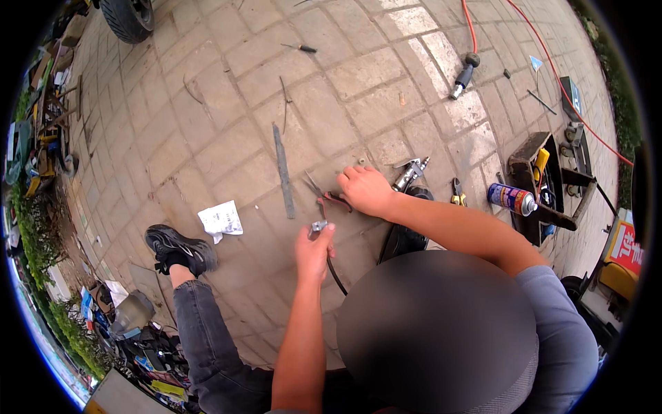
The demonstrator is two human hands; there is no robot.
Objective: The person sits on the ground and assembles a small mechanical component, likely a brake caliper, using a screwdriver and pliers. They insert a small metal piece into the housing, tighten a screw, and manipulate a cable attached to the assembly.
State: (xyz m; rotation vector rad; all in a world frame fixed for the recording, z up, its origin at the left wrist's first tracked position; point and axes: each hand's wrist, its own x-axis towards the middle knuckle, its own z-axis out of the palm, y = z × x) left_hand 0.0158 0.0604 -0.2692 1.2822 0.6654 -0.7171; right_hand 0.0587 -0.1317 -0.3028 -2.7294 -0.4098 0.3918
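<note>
My left hand is closed round a silver metal fitting, pinched at the thumb. A black cable or hose trails from below that hand. Ahead and to the right, my right hand is low over the paving, fingers bent down at the red-handled pliers. The pliers' jaws point away to the left with the handles spread; the palm hides part of the grip. A grey flat strip lies left of the pliers. Beyond my right wrist lies a silver air tool.
A white packet lies near my left shoe. To the right are yellow-handled cutters, a spray can and a tool tray. Farther off lie a screwdriver and a black tool on a red hose.
</note>
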